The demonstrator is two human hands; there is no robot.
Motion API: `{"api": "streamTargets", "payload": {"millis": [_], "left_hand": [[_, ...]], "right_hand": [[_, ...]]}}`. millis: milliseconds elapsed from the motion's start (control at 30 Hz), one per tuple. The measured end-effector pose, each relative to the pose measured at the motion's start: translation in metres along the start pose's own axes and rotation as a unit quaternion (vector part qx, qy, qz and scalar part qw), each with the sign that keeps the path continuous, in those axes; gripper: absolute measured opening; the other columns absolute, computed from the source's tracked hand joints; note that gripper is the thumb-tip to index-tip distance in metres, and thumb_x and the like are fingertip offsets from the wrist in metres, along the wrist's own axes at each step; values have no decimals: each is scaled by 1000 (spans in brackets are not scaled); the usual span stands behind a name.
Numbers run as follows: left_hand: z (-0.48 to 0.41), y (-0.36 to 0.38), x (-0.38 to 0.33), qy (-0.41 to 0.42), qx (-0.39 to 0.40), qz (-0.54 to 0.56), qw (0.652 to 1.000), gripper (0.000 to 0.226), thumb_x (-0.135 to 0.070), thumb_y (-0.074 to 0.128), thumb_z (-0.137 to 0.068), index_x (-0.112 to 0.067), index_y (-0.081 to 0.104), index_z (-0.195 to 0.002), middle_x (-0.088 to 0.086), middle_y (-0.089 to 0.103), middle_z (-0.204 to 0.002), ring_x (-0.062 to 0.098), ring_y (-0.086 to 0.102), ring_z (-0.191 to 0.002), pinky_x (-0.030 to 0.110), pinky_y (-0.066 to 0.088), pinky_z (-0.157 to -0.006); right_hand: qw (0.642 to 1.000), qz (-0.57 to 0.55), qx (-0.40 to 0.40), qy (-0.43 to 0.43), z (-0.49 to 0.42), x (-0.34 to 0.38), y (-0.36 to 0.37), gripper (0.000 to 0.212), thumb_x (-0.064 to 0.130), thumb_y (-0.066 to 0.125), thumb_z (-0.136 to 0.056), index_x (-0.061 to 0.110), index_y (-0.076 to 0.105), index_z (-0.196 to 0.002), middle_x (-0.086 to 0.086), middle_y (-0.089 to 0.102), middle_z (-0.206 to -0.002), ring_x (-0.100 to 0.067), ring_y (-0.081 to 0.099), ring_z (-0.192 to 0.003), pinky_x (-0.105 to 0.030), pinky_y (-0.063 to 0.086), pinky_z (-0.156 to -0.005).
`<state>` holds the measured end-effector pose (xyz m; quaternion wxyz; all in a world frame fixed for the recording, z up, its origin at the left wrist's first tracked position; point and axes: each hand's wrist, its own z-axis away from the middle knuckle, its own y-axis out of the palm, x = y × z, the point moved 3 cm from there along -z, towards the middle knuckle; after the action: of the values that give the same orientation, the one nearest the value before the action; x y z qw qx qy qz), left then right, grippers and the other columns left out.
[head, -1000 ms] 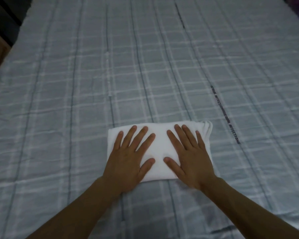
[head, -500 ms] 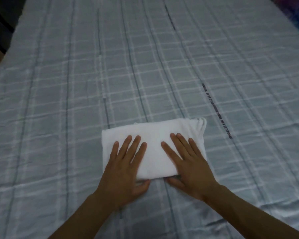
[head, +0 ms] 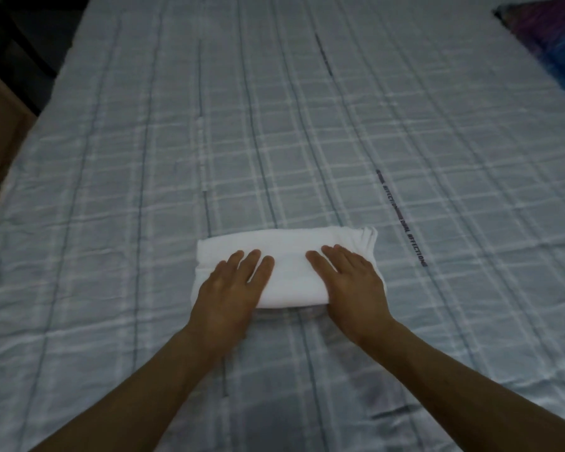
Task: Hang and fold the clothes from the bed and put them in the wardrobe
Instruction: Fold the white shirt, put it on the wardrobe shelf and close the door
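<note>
Folded white garment [head: 287,246] lies crosswise on the bed [head: 144,158], long axis left-right. Left hand [head: 232,288] and right hand [head: 353,285] rest flat-fingered on its ends, equally near. Their thumbs are hidden, so the grip is unclear.

Bedroom, dimly lit: bed [head: 307,125] under pale blue checked sheet; brown wooden panel [head: 0,132] stood at left; dark frame [head: 10,40], perhaps a chair, behind; purple-blue pillow [head: 555,37] far right.
</note>
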<state>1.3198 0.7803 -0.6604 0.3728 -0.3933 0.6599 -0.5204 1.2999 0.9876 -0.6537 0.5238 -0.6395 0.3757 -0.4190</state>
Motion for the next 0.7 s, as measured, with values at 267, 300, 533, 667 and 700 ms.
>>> {"api": "streamTargets", "payload": {"millis": [267, 300, 533, 667, 700], "left_hand": [[11, -122, -27, -29, 8, -12, 999, 99, 9, 83, -42, -12, 47, -131, 15, 67, -124, 37, 68, -105, 43, 60, -74], [12, -142, -31, -34, 1, -16, 999, 97, 8, 83, -44, -13, 47, -131, 14, 67, -124, 36, 68, -105, 42, 60, -74], [36, -311, -65, -76, -75, -64, 992, 77, 9, 79, -53, -10, 57, -124, 11, 67, -117, 30, 67, -97, 36, 58, -63], [72, -402, -81, -115, -111, -98, 982, 74, 9, 79, -53, -9, 61, -123, 10, 66, -114, 28, 67, -93, 33, 55, -58], [82, -422, -84, -127, -118, -107, 979, 74, 9, 79, -53, -9, 62, -122, 9, 67, -114, 28, 67, -93, 33, 55, -57]], "right_hand": [[998, -5, -32, -45, 15, 21, -113, 86, 13, 95, -35, 14, 68, -117, -12, 70, -112, -30, 69, -95, -43, 57, -77], [998, -4, -37, -50, 15, 25, -131, 86, 13, 94, -35, 15, 68, -117, -12, 70, -112, -30, 70, -95, -42, 57, -77], [989, -21, -107, -100, 29, 68, -278, 69, 7, 85, -54, 13, 65, -120, -10, 70, -112, -30, 69, -92, -41, 57, -70], [974, -29, -161, -160, 43, 108, -364, 65, 5, 83, -54, 14, 67, -117, -8, 70, -110, -30, 69, -91, -37, 56, -67], [970, -33, -168, -172, 45, 120, -383, 64, 6, 83, -55, 14, 67, -116, -8, 70, -110, -29, 69, -91, -36, 56, -66]]}}
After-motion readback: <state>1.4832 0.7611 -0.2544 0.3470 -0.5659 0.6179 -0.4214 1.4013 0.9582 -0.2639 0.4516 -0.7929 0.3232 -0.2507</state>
